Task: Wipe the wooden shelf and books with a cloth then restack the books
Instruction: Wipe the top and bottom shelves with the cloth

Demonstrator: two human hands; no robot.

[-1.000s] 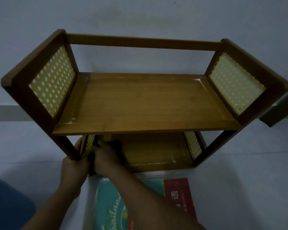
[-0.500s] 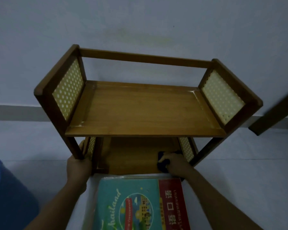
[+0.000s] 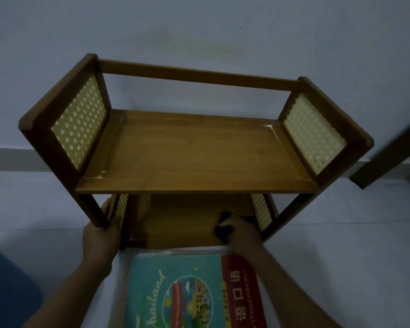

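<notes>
So the only readable writing is on the books lying flat right in front of the shelf: the teal picture-book cover (image 3: pixel 175 294) has "Thailand" in curly yellow script (seen sideways, partly cut off) around a round cartoon scene of buildings. Just beside it on the right, touching, a red book cover (image 3: pixel 243 292) carries big white Chinese characters plus a thin line of small print along its edge that's too blurry to read.

The two-tier brown wooden shelf (image 3: pixel 194 159) sits on a pale surface (image 3: pixel 341 256) against a bluish wall (image 3: pixel 199 24). Its upper board is bare and a bit glossy, with cream perforated side panels (image 3: pixel 78 129) framed in darker wood and one rail across the back.

The left hand (image 3: pixel 100 235) grips the front left leg of the shelf, fingers wrapped behind it. The right hand (image 3: pixel 240 229) is down on the lower board near its right end, fingers bunched over a dark blue cloth (image 3: pixel 223 227) pressed against the wood. That hand's a little motion-blurred, lighting's dim overall.
</notes>
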